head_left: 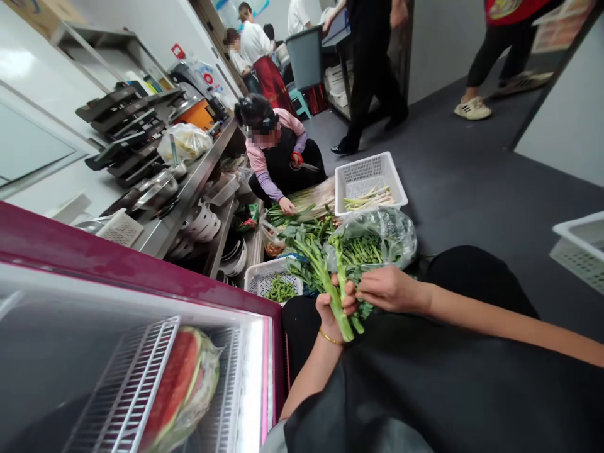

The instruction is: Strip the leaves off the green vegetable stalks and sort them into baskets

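My left hand, with a gold bangle at the wrist, is wrapped around a few thick leafy green stalks. Their cut ends point down toward me and their leaves spread away. Close beside it, my right hand is closed, thumb and fingers pinched at the side of the stalks. What lies between those fingertips is hidden; some dark green leaf shows just below them. Beyond my hands, a clear plastic bag holds many green stems. A white basket at the left contains short cut green pieces.
A co-worker crouches ahead, holding red-handled scissors near long green stalks. A white crate holds pale stems. At left stand a steel shelf and a glass-doored fridge with cut watermelon. Other people stand farther back.
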